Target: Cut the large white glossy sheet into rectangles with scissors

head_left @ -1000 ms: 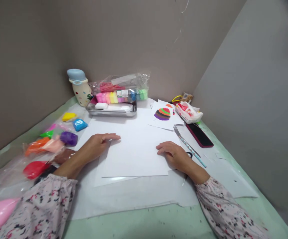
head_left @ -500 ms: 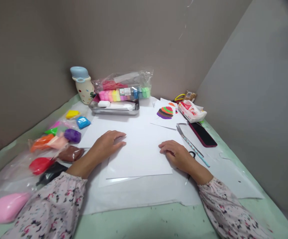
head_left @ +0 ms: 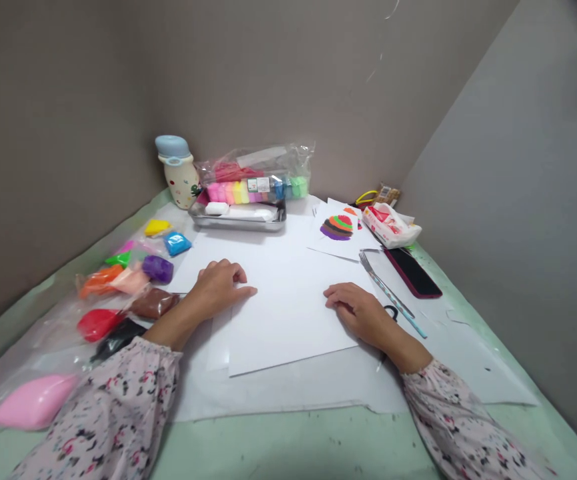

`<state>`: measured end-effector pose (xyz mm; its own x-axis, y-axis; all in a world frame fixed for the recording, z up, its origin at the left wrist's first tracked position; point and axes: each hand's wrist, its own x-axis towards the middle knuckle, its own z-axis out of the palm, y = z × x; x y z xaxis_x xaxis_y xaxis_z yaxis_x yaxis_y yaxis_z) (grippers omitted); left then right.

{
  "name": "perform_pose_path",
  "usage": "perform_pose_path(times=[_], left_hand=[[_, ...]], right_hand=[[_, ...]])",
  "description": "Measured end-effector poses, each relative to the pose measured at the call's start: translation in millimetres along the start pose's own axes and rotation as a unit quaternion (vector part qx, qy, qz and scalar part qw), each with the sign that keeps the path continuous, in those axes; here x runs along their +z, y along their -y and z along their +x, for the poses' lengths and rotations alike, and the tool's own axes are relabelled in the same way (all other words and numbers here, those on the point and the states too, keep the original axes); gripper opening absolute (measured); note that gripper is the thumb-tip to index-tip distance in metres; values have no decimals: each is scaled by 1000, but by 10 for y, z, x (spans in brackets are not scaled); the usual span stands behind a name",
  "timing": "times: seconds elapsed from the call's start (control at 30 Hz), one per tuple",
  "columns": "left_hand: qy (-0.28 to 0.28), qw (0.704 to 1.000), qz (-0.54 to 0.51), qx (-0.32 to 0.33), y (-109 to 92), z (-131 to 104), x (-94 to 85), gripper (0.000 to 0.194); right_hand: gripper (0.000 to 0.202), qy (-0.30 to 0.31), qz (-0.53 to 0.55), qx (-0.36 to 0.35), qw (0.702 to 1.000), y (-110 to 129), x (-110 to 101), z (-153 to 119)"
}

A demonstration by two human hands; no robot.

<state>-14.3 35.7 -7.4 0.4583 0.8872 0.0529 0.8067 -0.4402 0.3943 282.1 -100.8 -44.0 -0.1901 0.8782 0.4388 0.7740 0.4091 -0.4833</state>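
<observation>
A blank white sheet of paper lies at a slant in front of me, on top of other white paper. At its left side is my left hand, thumb stretched out over the sheet and fingers slightly bent, with a gap between them. My right hand rests by the right edge, its fingertips lying on the paper and its fingers loosely extended. Neither hand grips anything that I can see. Black-handled scissors are partly covered by my right wrist.
Bagged clay packs, brown and purple among them, lie left. Behind stand a bottle and a metal tray with bagged clay. Rightward are a striped clay picture, tissues, a fork and a phone.
The top sheet has turned a little, its near left corner now closer to me. My left hand's fingers have bent more, while my right hand stays nearly in place. The view has shifted slightly.
</observation>
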Motion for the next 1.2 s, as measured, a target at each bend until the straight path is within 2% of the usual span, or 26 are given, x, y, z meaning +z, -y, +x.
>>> perform_pose_path(times=[0.13,0.2,0.27,0.33,0.4,0.47,0.57,0.63,0.77,0.9,1.0,1.1,1.2], left_hand=[[-8,1000,-24,-19,-30,-14,-37,28],[2,994,-108,-19,-28,-15,-55,29],[33,970,-239,-20,-32,-17,-71,32],[62,931,-358,-14,-59,-24,-83,35],[76,900,-429,6,-118,-43,-89,37],[80,882,-464,30,-209,-77,-90,38],[84,873,-477,58,-376,-148,-82,36],[80,874,-471,85,-481,-197,-72,31],[75,882,-451,116,-621,-271,-51,24],[47,902,-412,116,-702,-327,-63,25],[18,907,-403,122,-721,-349,-116,25],[-5,905,-409,113,-659,-334,-207,23],[-56,906,-411,89,-538,-298,-327,22]], right_hand=[[29,-12,-4,-7,1000,30,6,4],[27,-29,-8,-10,999,46,-5,16],[26,-69,-16,-11,997,73,-33,39],[23,-119,-26,-10,992,127,-77,71],[20,-151,-34,-13,988,228,-127,107],[20,-157,-50,-25,986,378,-174,140],[20,-137,-101,-48,984,651,-222,175],[15,-99,-119,-55,986,813,-237,187],[13,-76,-127,-34,988,992,-249,189],[10,-83,-103,8,991,1040,-323,181],[10,-66,-83,34,994,1030,-458,168],[12,-37,-65,59,995,958,-656,145],[15,-23,-61,72,995,847,-884,105]])
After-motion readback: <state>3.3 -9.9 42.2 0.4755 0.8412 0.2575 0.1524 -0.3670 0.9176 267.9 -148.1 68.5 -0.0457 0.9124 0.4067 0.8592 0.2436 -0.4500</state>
